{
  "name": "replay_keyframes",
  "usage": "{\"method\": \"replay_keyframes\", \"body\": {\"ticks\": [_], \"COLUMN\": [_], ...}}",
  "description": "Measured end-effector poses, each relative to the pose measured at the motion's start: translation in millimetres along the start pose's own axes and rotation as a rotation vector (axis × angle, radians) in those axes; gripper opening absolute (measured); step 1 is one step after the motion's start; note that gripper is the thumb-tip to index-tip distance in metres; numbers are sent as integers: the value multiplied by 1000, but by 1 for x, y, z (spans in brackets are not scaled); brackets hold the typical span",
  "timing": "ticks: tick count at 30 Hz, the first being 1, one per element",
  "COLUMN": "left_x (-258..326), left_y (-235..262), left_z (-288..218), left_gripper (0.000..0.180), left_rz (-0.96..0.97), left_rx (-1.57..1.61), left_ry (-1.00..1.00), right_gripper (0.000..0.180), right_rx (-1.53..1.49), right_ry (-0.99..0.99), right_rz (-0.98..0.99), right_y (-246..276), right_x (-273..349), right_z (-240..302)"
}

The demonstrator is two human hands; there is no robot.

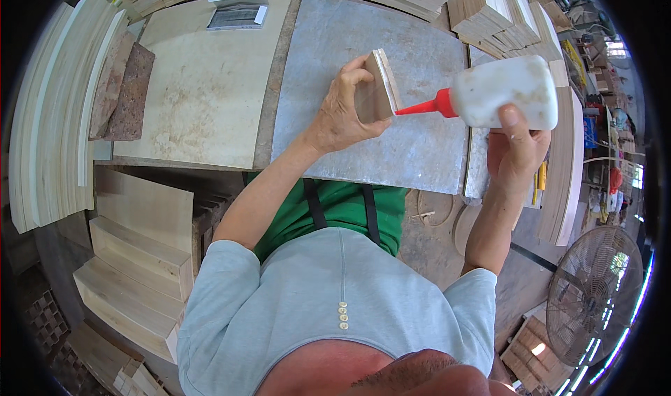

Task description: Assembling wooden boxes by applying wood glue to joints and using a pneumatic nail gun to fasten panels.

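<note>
Along the far left rim, long pale boards stand stacked on edge, with two rough brown blocks lying just beside them on the beige tabletop. That top has bare room in its middle, and a small grey booklet lies at its far edge. Below its near edge, stepped wooden planks sit low on the left. A narrow seam parts the beige top from a grey metal sheet, whose surface is open around the hands.

The left hand reaches forward from a bent elbow, wrist over the sheet. Its fingers curl round a small wooden block, thumb on the near side, gripping it upright and tilted with one thin edge turned to the right.

The red nozzle of a white glue bottle touches that edge. The right hand comes up from below, forearm nearly straight, its fingers wrapped and pressed round the bottle's body, which lies sideways, nozzle pointing left.

Behind the bottle, stacks of cut wood pieces crowd the sheet's far right corner. A floor fan stands at the lower right.
</note>
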State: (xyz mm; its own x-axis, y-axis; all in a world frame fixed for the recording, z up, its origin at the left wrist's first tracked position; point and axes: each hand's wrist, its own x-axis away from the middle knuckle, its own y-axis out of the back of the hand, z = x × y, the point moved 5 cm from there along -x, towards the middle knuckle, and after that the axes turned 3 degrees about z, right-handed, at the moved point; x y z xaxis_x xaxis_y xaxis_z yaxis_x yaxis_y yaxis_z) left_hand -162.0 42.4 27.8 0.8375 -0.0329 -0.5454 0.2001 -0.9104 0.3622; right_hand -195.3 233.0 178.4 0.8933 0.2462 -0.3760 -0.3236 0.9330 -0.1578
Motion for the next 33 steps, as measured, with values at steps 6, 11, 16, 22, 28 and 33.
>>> {"method": "replay_keyframes", "body": {"ticks": [6, 11, 16, 22, 28, 33], "left_x": [-3, -3, -2, -2, -1, -1], "left_y": [1, 1, 1, 0, 1, -1], "left_z": [-2, -2, 0, -1, -1, 1], "left_gripper": [75, 75, 75, 75, 76, 76], "left_rz": [5, 10, 14, 11, 11, 25], "left_rx": [7, 7, 12, 15, 9, -5], "left_ry": [-16, 3, 15, 10, 18, 23], "right_gripper": [46, 44, 46, 45, 45, 47], "right_rx": [-22, 72, 61, 87, 104, 115], "right_ry": [51, 72, 59, 30, 51, 2], "right_rz": [-84, -101, -23, -36, -8, 12], "right_y": [1, -5, -10, -2, -2, 2], "right_x": [-28, -47, -54, -43, -26, -9], "right_z": [-13, -30, -38, -30, -12, -2]}}
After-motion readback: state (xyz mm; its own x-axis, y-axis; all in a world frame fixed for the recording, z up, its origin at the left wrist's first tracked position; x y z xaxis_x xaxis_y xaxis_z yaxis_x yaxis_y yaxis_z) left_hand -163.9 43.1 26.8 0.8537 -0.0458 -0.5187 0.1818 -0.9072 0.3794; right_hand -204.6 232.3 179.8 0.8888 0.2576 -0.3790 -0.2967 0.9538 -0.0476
